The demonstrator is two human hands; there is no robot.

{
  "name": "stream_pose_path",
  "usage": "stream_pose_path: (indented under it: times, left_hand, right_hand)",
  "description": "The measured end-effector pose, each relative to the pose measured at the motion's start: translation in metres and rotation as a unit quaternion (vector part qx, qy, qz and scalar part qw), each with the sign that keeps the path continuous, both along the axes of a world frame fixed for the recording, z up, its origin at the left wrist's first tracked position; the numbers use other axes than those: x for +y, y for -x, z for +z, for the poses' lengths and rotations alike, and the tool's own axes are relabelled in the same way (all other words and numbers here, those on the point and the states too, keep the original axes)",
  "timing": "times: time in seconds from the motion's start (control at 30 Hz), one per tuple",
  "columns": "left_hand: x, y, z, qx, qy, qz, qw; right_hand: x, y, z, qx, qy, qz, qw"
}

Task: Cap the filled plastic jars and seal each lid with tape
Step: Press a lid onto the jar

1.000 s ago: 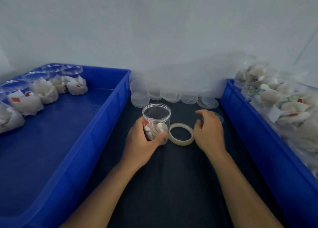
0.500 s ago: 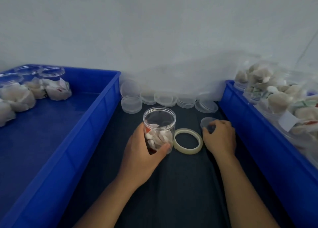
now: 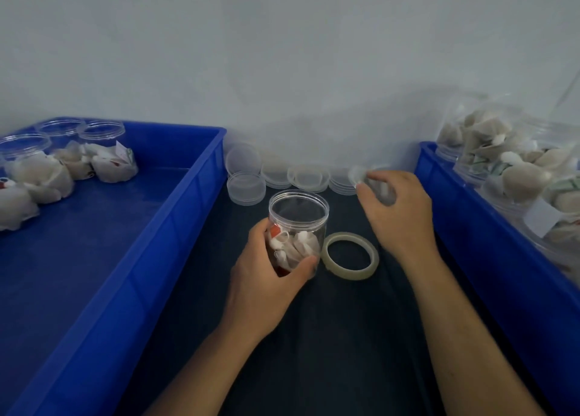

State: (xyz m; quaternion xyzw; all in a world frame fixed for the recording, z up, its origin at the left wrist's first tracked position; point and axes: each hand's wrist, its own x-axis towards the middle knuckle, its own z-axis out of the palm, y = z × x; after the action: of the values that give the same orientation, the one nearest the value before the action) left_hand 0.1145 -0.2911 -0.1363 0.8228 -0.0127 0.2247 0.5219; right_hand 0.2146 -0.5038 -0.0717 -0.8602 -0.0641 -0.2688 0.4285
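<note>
An uncapped clear plastic jar (image 3: 298, 224) filled with white sachets stands on the dark cloth at the centre. My left hand (image 3: 266, 277) grips its lower half. A roll of clear tape (image 3: 350, 256) lies flat just right of the jar. My right hand (image 3: 395, 214) is raised behind the tape roll and pinches a clear round lid (image 3: 361, 177) in its fingertips, tilted, above the row of loose lids (image 3: 306, 177) by the wall.
A blue bin (image 3: 175, 214) on the left holds several filled open jars (image 3: 103, 151) at its far end. A blue bin (image 3: 489, 243) on the right is piled with filled jars (image 3: 518, 177). A grey wall stands close behind.
My right hand picked a lid off the cloth and lifted it up and back, toward the lid row. My left hand kept its grip on the jar. The view shifted.
</note>
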Motion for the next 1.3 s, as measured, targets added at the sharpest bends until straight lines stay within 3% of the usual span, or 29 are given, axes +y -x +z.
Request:
stream_pose_path:
  times: [0.13, 0.27, 0.53, 0.87, 1.07, 1.3]
  left_hand:
    - [0.003, 0.0, 0.0, -0.027, 0.006, 0.058, 0.998]
    - [0.004, 0.0, 0.0, -0.015, -0.024, 0.073, 0.997]
    - [0.002, -0.001, -0.001, -0.02, -0.018, 0.076, 0.997]
    - [0.003, 0.002, 0.001, -0.06, 0.061, 0.042, 0.995]
    - [0.011, -0.002, 0.003, -0.002, 0.141, -0.034, 0.989]
    - [0.027, -0.008, 0.006, 0.043, 0.244, -0.129, 0.96]
  right_hand:
    - [0.021, 0.018, 0.049, 0.089, -0.038, 0.209, 0.973]
    - [0.035, 0.022, 0.064, 0.136, 0.027, 0.315, 0.939]
    - [0.037, 0.01, 0.06, 0.191, 0.153, 0.327, 0.913]
    - [0.022, 0.007, 0.057, 0.214, 0.102, 0.351, 0.906]
    - [0.015, 0.011, 0.063, 0.223, 0.107, 0.376, 0.893]
    - [0.01, 0.016, 0.069, 0.237, 0.096, 0.419, 0.871]
